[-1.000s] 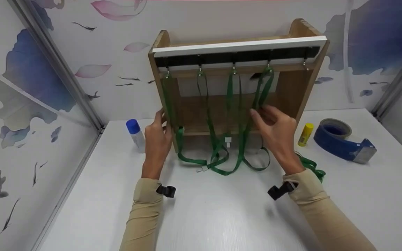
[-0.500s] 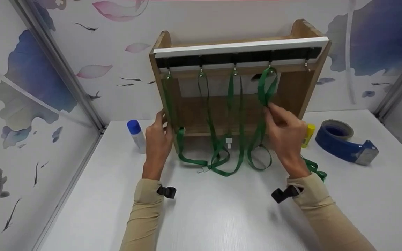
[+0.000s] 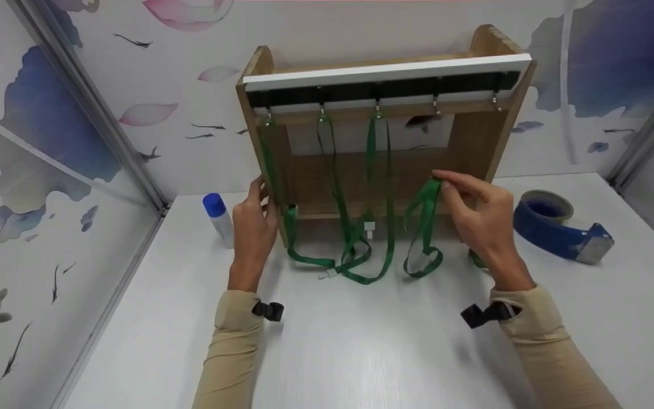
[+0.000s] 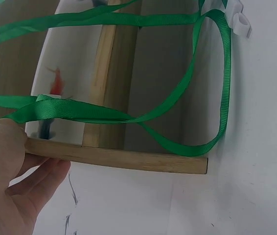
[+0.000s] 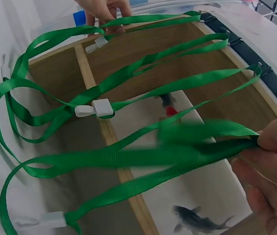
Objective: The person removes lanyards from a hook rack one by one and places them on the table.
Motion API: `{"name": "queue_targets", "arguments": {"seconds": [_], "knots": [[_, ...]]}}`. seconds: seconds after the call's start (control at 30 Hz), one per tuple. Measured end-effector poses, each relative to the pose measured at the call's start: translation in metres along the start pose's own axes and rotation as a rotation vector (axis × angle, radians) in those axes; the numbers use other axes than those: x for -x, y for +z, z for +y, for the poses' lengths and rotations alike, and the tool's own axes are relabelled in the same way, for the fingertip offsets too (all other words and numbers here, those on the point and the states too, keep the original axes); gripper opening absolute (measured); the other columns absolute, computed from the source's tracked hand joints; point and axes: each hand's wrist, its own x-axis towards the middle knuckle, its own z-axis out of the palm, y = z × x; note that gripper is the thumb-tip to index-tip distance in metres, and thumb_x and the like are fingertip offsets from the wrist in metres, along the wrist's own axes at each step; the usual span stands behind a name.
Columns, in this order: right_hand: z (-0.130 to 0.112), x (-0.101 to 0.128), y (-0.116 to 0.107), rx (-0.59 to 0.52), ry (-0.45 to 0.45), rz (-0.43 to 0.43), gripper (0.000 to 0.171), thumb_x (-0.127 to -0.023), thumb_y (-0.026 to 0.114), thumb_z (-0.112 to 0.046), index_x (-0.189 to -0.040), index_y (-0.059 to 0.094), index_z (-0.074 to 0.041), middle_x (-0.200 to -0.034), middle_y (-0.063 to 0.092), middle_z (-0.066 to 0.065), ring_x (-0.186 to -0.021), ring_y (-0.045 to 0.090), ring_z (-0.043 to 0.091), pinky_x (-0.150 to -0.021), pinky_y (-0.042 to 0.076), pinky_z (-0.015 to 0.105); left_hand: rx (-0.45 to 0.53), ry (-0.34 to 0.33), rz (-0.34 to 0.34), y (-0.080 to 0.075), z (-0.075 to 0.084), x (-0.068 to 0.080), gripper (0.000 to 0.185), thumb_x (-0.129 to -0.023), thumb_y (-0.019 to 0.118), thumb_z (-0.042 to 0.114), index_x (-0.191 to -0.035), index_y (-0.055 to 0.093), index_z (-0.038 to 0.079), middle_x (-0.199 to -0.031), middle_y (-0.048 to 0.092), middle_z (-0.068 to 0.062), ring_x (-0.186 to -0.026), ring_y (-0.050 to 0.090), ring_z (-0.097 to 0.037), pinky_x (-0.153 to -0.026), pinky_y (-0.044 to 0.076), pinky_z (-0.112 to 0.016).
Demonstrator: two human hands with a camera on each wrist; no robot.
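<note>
A white bench [image 3: 361, 352] carries a wooden rack [image 3: 474, 142] with a row of hooks [image 3: 435, 104] along its top. Three green straps [image 3: 369, 165] hang from the hooks on the left side. The left hand [image 3: 253, 224] rests flat against the rack's left post, fingers straight, steadying it. The right hand [image 3: 483, 213] pinches a fourth green strap [image 3: 426, 221] by its top loop, low in front of the rack, its tail resting on the bench. This looks like the taking-off step; next the strap likely needs laying down on the bench, clear of the others. Half a second ago that strap hung on the fourth hook; now the hook is bare.
</note>
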Motion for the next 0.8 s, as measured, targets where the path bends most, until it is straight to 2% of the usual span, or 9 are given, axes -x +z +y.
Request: {"name": "queue_targets", "arguments": {"seconds": [0.13, 0.33, 0.47, 0.63, 0.73, 0.8], "knots": [[0.003, -0.001, -0.003, 0.004, 0.026, -0.038, 0.025, -0.107, 0.071, -0.027, -0.129, 0.081, -0.024, -0.128, 0.081, -0.003, -0.108, 0.072, -0.007, -0.101, 0.055, 0.011, 0.009, 0.011, 0.009, 0.0, -0.002, 0.0, 0.043, -0.109, 0.065, 0.013, -0.151, 0.057, 0.004, -0.138, 0.075, -0.019, -0.123, 0.076, -0.036, -0.096, 0.066, -0.049], [0.016, 0.009, -0.008, 0.013, 0.033, -0.093, 0.025, -0.103, 0.076, -0.022, -0.128, 0.081, -0.022, -0.126, 0.081, 0.001, -0.103, 0.074, -0.008, -0.09, 0.057, 0.007, 0.008, 0.006, -0.004, 0.0, 0.0, 0.0, 0.044, -0.11, 0.065, 0.014, -0.152, 0.057, 0.005, -0.139, 0.074, -0.018, -0.125, 0.075, -0.035, -0.096, 0.066, -0.045], [0.026, 0.018, -0.013, 0.053, 0.097, -0.215, 0.026, -0.105, 0.073, -0.023, -0.13, 0.078, -0.022, -0.125, 0.08, 0.003, -0.103, 0.077, 0.004, -0.085, 0.058, 0.007, 0.016, 0.011, 0.006, 0.0, 0.0, -0.001, 0.044, -0.11, 0.064, 0.012, -0.152, 0.057, 0.004, -0.139, 0.074, -0.018, -0.124, 0.076, -0.036, -0.095, 0.067, -0.048], [0.037, 0.022, -0.013, 0.133, 0.177, -0.442, 0.032, -0.105, 0.073, -0.017, -0.136, 0.073, -0.016, -0.122, 0.08, 0.009, -0.104, 0.078, 0.024, -0.083, 0.06, 0.011, 0.015, 0.003, 0.007, 0.001, 0.0, -0.001, 0.044, -0.11, 0.064, 0.012, -0.152, 0.056, 0.005, -0.139, 0.074, -0.018, -0.124, 0.076, -0.035, -0.095, 0.067, -0.046], [0.046, 0.024, -0.009, 0.188, 0.199, -0.557, 0.03, -0.101, 0.076, -0.013, -0.131, 0.075, -0.01, -0.116, 0.082, 0.011, -0.101, 0.078, 0.027, -0.083, 0.064, 0.019, 0.017, -0.002, 0.002, 0.001, 0.0, 0.0, 0.044, -0.11, 0.064, 0.013, -0.152, 0.056, 0.005, -0.139, 0.074, -0.018, -0.125, 0.075, -0.035, -0.096, 0.067, -0.047], [0.051, 0.028, -0.006, 0.217, 0.202, -0.602, 0.025, -0.1, 0.078, -0.012, -0.124, 0.078, -0.007, -0.111, 0.083, 0.012, -0.098, 0.078, 0.026, -0.084, 0.067, 0.026, 0.022, -0.001, 0.003, 0.002, 0.0, 0.0, 0.043, -0.11, 0.064, 0.013, -0.152, 0.057, 0.004, -0.139, 0.074, -0.019, -0.125, 0.075, -0.036, -0.096, 0.067, -0.048]]}}
